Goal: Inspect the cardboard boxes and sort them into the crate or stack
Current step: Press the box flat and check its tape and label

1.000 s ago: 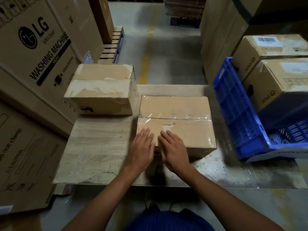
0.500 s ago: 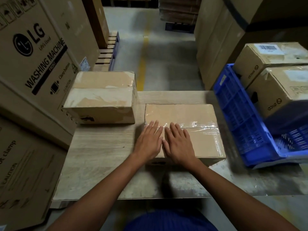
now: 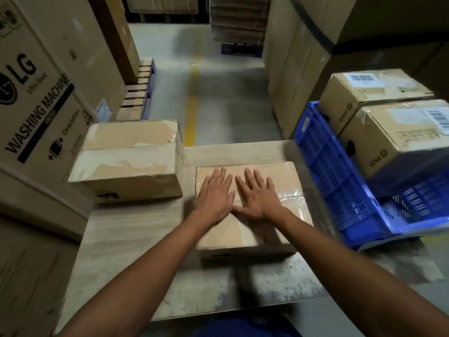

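Observation:
A taped cardboard box (image 3: 245, 233) lies flat on the wooden table (image 3: 126, 239) in front of me. My left hand (image 3: 215, 197) and my right hand (image 3: 257, 197) rest palm-down on its top, side by side, fingers spread, gripping nothing. A second, taller taped box (image 3: 128, 156) stands at the table's far left, apart from the first. To the right a blue plastic crate (image 3: 340, 181) sits tilted, with two brown boxes (image 3: 374, 93) (image 3: 398, 132) in it.
Large washing-machine cartons (image 3: 38, 98) wall in the left side. Tall cartons (image 3: 298, 57) stand behind the crate on the right. A concrete aisle with a yellow line (image 3: 192, 103) runs ahead, with a pallet (image 3: 138, 93) at its left edge.
Both hands have slid forward along the box top, from its near edge to its middle and far half. The box lies a little further right on the table.

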Motion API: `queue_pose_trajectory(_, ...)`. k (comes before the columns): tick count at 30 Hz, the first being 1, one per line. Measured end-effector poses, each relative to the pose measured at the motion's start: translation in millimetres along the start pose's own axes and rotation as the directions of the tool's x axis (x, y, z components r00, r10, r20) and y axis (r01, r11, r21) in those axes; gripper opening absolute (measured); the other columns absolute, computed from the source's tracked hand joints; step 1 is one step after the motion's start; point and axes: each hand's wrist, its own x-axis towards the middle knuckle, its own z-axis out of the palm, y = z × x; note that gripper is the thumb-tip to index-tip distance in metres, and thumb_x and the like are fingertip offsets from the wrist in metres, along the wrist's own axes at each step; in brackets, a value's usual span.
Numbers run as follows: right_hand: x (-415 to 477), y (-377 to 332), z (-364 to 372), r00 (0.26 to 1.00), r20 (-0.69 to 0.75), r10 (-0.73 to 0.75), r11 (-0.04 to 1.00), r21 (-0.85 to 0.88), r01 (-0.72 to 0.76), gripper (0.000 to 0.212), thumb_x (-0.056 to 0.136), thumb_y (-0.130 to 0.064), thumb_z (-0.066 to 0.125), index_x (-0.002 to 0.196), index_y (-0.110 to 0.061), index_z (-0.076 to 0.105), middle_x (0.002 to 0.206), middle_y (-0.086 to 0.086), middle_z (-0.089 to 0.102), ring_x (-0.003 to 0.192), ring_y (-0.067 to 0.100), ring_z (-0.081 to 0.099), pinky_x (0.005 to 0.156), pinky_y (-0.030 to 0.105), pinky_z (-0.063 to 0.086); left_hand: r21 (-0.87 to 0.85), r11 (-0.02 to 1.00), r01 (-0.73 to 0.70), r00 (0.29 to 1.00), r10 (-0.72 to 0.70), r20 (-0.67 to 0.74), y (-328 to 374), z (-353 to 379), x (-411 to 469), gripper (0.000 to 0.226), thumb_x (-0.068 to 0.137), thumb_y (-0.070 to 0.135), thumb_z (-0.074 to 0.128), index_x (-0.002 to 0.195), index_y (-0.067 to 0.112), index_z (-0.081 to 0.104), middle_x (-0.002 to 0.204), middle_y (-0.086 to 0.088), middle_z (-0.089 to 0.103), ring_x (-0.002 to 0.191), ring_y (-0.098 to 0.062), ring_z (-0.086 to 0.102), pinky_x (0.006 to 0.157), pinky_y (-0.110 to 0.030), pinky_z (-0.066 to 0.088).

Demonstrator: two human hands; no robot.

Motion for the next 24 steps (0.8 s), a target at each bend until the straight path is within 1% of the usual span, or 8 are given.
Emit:
queue_pose_trajectory(3,0,4,10,1.0,-0.018,-0.016,1.0,-0.003,0.016,0.11,0.071,-0.093,-0.002,0.159,-0.028,-0.011,0.165,0.008,-0.021,0.152,0.031,-0.019,0.121,0.059,-0.004,0.018,1.0,0.011,1.0,-0.012,0.013,0,1,2,0.059,0.104,0.042,0.032,0.157,0.022,0.018,0.167,-0.004,0.005,0.153,-0.023,0.001,0.124,-0.041,0.004)
queue_pose_trajectory(5,4,8,6,1.0,0.003,-0.024,0.999,0.026,0.024,0.105,0.078,-0.092,0.012,0.16,-0.029,-0.008,0.166,0.007,-0.018,0.153,0.03,-0.016,0.121,0.058,-0.002,0.019,1.0,0.021,0.999,-0.022,0.035,3,-4,6,0.057,0.104,0.042,0.032,0.157,0.021,0.021,0.166,-0.005,0.008,0.153,-0.024,0.004,0.124,-0.043,0.006)
queue_pose_trajectory(9,4,23,-16,0.998,-0.03,-0.051,0.993,0.104,0.054,0.084,0.091,-0.066,0.053,0.159,-0.026,0.023,0.168,0.006,0.009,0.154,0.027,0.01,0.123,0.045,0.016,-0.048,0.999,-0.004,0.999,0.006,0.034,11,-14,11,0.047,0.105,0.027,0.035,0.15,0.018,0.037,0.163,-0.006,0.024,0.151,-0.027,0.018,0.121,-0.043,0.019)
queue_pose_trajectory(12,-12,28,-17,0.993,-0.113,-0.026,0.99,0.134,0.041,0.062,0.093,-0.05,0.061,0.145,-0.019,0.047,0.156,0.011,0.034,0.143,0.03,0.034,0.113,0.042,0.035,-0.097,0.991,-0.086,0.996,0.09,0.027,28,-10,-5,0.046,0.104,0.021,0.035,0.15,0.017,0.04,0.161,-0.003,0.03,0.149,-0.024,0.022,0.12,-0.042,0.024)
queue_pose_trajectory(14,-25,28,-7,0.99,-0.141,-0.019,0.993,0.114,0.035,0.055,0.096,-0.048,0.055,0.143,-0.019,0.048,0.157,0.01,0.035,0.143,0.031,0.034,0.113,0.043,0.036,-0.081,0.993,-0.087,0.996,0.09,0.028,42,-2,-19,0.047,0.105,0.025,0.033,0.151,0.017,0.037,0.163,-0.004,0.024,0.15,-0.024,0.019,0.121,-0.043,0.021)
queue_pose_trajectory(18,-50,20,19,0.984,-0.176,-0.005,0.994,0.108,0.025,0.053,0.103,-0.046,0.038,0.15,-0.022,0.041,0.164,0.007,0.026,0.151,0.028,0.023,0.119,0.045,0.025,-0.014,0.999,-0.037,0.999,0.037,-0.004,53,17,-39,0.051,0.105,0.027,0.03,0.155,0.016,0.027,0.165,-0.005,0.017,0.152,-0.024,0.011,0.123,-0.042,0.012)
queue_pose_trajectory(22,-66,10,37,0.987,-0.158,0.026,0.993,0.119,-0.007,0.073,0.096,-0.052,0.005,0.156,-0.021,0.033,0.166,0.006,0.02,0.154,0.026,0.015,0.123,0.045,0.014,0.073,0.997,-0.029,0.999,0.027,0.02,52,28,-43,0.053,0.105,0.028,0.03,0.156,0.016,0.025,0.166,-0.004,0.013,0.153,-0.024,0.007,0.122,-0.042,0.009)
queue_pose_trajectory(24,-63,13,35,0.991,-0.134,0.014,0.992,0.123,0.003,0.082,0.09,-0.055,-0.003,0.157,-0.022,0.031,0.167,0.006,0.018,0.154,0.026,0.013,0.122,0.045,0.014,0.083,0.996,-0.023,0.999,0.018,0.049,53,29,-40,0.053,0.105,0.027,0.03,0.156,0.017,0.023,0.166,-0.004,0.01,0.153,-0.024,0.005,0.122,-0.043,0.008)
